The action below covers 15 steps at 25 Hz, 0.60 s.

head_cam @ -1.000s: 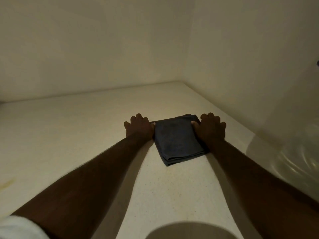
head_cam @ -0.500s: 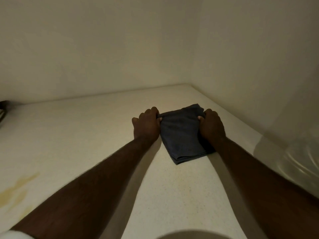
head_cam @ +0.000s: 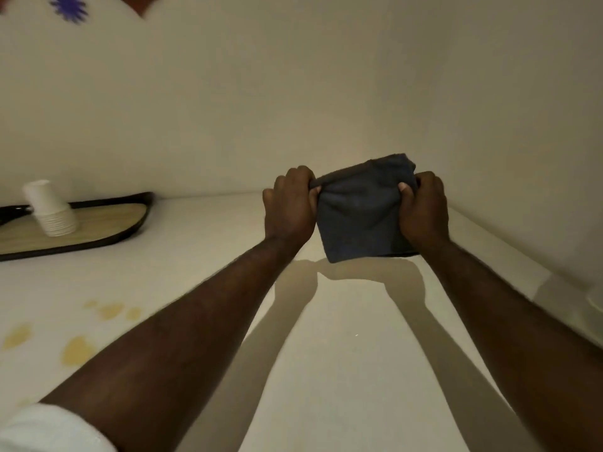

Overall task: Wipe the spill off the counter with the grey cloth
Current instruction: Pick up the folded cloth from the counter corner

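Note:
A folded dark grey cloth (head_cam: pixel 359 210) hangs in the air above the white counter (head_cam: pixel 342 353), near the back right corner. My left hand (head_cam: pixel 288 207) grips its upper left edge and my right hand (head_cam: pixel 424 208) grips its upper right edge. The cloth's shadow falls on the counter just below it. A yellowish spill (head_cam: pixel 78 349) lies in several blotches on the counter at the lower left, well away from the cloth.
A dark-rimmed tray (head_cam: pixel 98 223) with a wooden-looking base sits at the back left and carries a stack of upside-down white paper cups (head_cam: pixel 52 210). Walls close the counter at the back and right. A pale rounded object (head_cam: pixel 595 301) shows at the right edge.
Both hands have closed on the cloth's far corners and lifted it off the counter. The view has swung left and up, so the tray, cups and spill have come into sight.

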Each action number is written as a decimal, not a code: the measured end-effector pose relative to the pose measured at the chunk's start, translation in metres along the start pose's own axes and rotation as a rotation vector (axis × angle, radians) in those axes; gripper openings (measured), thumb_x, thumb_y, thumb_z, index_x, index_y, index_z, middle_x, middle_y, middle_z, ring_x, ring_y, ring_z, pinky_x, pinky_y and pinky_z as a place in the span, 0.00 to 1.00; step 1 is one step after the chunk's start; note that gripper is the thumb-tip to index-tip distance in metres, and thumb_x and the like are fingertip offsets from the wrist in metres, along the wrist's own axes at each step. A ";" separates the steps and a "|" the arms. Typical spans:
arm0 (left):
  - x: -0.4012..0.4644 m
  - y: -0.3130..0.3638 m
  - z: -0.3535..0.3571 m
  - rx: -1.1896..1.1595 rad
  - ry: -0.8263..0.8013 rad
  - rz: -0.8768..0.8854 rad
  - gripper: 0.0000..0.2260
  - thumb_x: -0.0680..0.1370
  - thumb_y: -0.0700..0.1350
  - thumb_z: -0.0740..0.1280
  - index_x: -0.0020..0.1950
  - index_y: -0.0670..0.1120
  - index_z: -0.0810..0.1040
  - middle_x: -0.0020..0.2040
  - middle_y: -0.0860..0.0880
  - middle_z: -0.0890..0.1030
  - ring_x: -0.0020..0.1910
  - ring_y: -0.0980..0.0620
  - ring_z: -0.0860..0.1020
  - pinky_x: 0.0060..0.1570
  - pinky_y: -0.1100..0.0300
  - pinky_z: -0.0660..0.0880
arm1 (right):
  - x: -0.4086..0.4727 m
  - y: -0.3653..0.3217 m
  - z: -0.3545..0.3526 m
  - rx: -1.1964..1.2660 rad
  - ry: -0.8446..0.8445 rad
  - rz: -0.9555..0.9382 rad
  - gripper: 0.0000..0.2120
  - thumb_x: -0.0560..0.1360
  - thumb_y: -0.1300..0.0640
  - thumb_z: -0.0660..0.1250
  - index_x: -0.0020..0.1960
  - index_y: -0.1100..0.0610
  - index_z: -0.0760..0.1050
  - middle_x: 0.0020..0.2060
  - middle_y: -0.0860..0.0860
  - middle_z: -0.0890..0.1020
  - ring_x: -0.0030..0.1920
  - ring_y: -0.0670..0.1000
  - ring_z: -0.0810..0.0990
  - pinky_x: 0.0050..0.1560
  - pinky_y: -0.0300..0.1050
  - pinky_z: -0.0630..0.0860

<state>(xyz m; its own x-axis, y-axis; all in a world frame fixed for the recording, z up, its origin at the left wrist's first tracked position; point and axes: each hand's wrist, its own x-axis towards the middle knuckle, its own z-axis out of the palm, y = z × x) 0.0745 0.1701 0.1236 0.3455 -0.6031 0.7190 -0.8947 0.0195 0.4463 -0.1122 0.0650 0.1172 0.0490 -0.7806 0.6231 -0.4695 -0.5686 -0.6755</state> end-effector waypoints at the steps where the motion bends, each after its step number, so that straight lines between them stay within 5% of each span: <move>1: -0.001 -0.008 -0.024 0.013 0.017 0.006 0.04 0.80 0.46 0.57 0.48 0.48 0.70 0.45 0.51 0.73 0.45 0.49 0.69 0.47 0.53 0.61 | -0.009 -0.020 0.006 0.017 -0.003 -0.007 0.10 0.80 0.56 0.58 0.54 0.63 0.69 0.54 0.59 0.74 0.47 0.50 0.70 0.45 0.47 0.67; 5: -0.014 -0.041 -0.111 0.024 0.073 0.020 0.04 0.79 0.45 0.58 0.49 0.46 0.71 0.45 0.51 0.72 0.43 0.50 0.68 0.46 0.55 0.59 | -0.052 -0.097 0.026 0.056 -0.002 -0.047 0.11 0.80 0.54 0.58 0.55 0.62 0.69 0.54 0.59 0.74 0.47 0.50 0.71 0.46 0.49 0.70; 15: -0.105 -0.128 -0.304 -0.093 0.125 0.079 0.06 0.79 0.43 0.59 0.50 0.40 0.70 0.47 0.47 0.70 0.41 0.55 0.66 0.39 0.60 0.63 | -0.202 -0.261 0.070 0.166 0.033 -0.094 0.10 0.80 0.56 0.59 0.54 0.64 0.70 0.54 0.61 0.74 0.46 0.49 0.68 0.41 0.37 0.60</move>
<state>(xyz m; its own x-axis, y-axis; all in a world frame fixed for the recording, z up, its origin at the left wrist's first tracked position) 0.2390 0.4737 0.1527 0.3129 -0.4932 0.8117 -0.8923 0.1401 0.4291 0.0619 0.3526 0.1402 0.0553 -0.7146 0.6973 -0.3119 -0.6758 -0.6678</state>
